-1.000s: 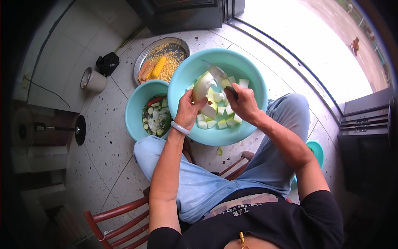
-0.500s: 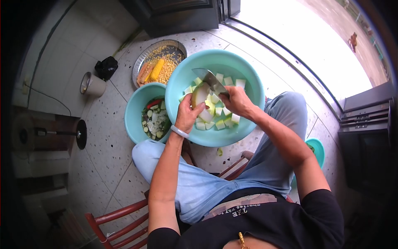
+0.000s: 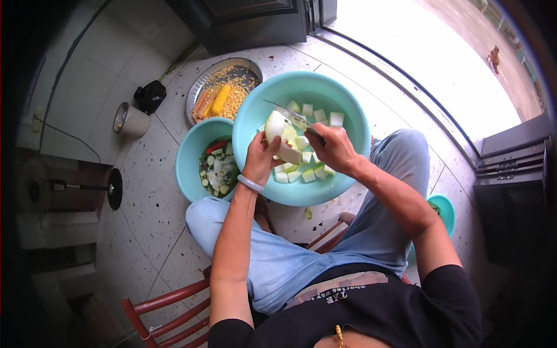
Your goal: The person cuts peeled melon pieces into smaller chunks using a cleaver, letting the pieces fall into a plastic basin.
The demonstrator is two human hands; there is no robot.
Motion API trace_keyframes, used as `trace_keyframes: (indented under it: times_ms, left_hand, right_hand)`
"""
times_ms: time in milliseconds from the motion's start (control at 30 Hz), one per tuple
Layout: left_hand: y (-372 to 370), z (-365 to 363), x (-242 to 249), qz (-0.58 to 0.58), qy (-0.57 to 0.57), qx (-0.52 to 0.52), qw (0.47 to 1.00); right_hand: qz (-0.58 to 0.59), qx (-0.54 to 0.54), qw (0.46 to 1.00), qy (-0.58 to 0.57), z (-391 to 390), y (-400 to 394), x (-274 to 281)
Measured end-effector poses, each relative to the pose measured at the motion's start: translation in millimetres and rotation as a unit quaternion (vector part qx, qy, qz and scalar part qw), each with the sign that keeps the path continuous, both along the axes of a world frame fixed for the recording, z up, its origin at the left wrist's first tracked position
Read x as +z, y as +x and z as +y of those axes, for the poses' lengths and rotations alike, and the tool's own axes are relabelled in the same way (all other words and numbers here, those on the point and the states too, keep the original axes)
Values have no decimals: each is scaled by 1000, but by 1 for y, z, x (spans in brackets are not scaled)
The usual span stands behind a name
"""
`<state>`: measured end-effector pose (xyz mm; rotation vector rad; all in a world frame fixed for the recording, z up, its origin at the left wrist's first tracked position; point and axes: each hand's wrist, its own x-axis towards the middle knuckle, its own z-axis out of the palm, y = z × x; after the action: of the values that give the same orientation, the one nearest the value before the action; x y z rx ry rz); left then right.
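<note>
A large teal basin (image 3: 348,124) was seen on the speckled floor (image 3: 145,191), holding pale cut cubes (image 3: 307,174). At its 9 o'clock, touching it, a smaller teal bowl (image 3: 191,153) was filled with peels and scraps, and at its 10 o'clock a metal tray (image 3: 246,65) carried corn kernels and a cob (image 3: 220,98). A melon piece (image 3: 277,136) was held over the basin in the closed fingers of the left hand (image 3: 259,159), thumb on the near face, fingers behind. A knife (image 3: 290,116) was gripped in the closed right hand (image 3: 333,149), its blade laid against the melon's top at 12 o'clock from the fingers. Open basin room was left toward 12 and 2 o'clock; a doorway sill (image 3: 400,81) ran beyond at 1 o'clock, and a cup (image 3: 130,120) stood well apart at 9 o'clock.
</note>
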<state>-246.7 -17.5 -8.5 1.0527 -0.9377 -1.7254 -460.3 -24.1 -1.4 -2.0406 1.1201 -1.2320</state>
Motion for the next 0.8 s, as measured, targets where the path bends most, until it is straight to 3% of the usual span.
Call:
trace_keyframes:
  times_ms: [133,233,633,800]
  left_hand:
    - [5,2,8,116,26,-21,993]
    - [6,5,11,136,37,-13,990]
    - [26,18,12,107,49,114,986]
    - [39,22,1,20,-9,120,993]
  right_hand:
    - [32,24,999,-34,4,6,-1]
    - [80,37,993,-76,4,12,-2]
    - [121,79,987,-69,8,40,-1]
    - [54,65,995,-57,9,49,5]
